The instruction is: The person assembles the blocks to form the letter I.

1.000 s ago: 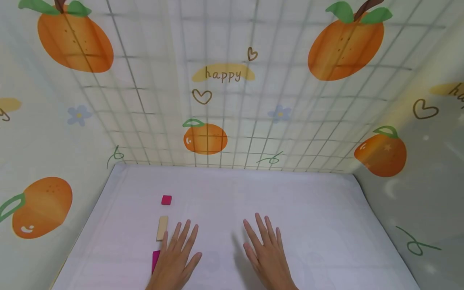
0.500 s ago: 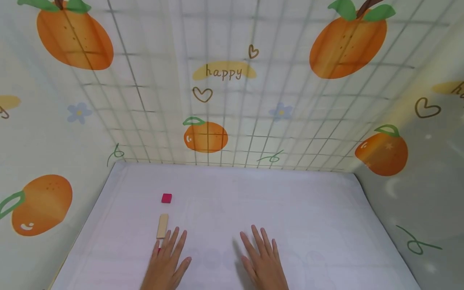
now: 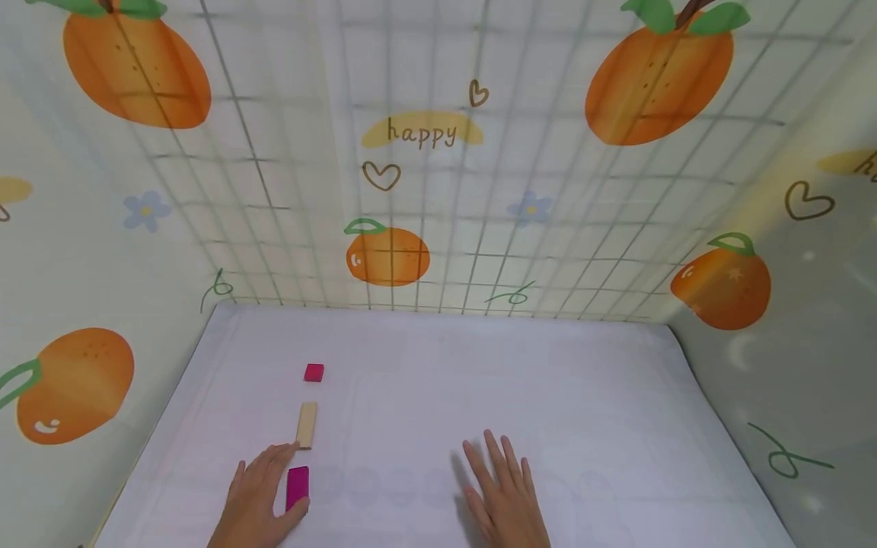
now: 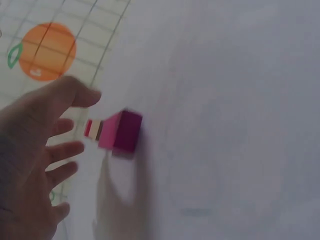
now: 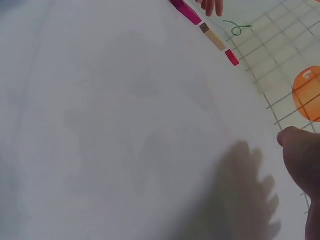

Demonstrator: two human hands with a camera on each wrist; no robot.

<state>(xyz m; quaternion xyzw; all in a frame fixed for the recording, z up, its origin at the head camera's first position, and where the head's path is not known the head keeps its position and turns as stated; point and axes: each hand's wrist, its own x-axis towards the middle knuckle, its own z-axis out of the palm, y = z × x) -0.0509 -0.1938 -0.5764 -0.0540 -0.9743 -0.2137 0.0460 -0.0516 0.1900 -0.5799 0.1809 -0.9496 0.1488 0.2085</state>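
Observation:
My left hand [image 3: 256, 498] is spread around a magenta block [image 3: 298, 487], thumb on its near right side and fingers to its left and beyond. In the left wrist view a gap shows between the fingers and the magenta block [image 4: 122, 132]. Past it lies a narrow light-wood block [image 3: 307, 426], and farther off a small red-pink block [image 3: 314, 373]; the three form a rough row. My right hand [image 3: 507, 491] hovers over the white surface with its fingers spread, holding nothing. Its thumb [image 5: 300, 155] and its shadow show in the right wrist view.
The white tabletop [image 3: 582, 403] is bounded at the back and sides by cloth walls [image 3: 438, 198] printed with oranges, grid lines and "happy". The row of blocks sits on the table's left half.
My left hand pulled back and to the left, uncovering the magenta block, and its fingers now bend around that block. My right hand drew slightly back, then a little to the right.

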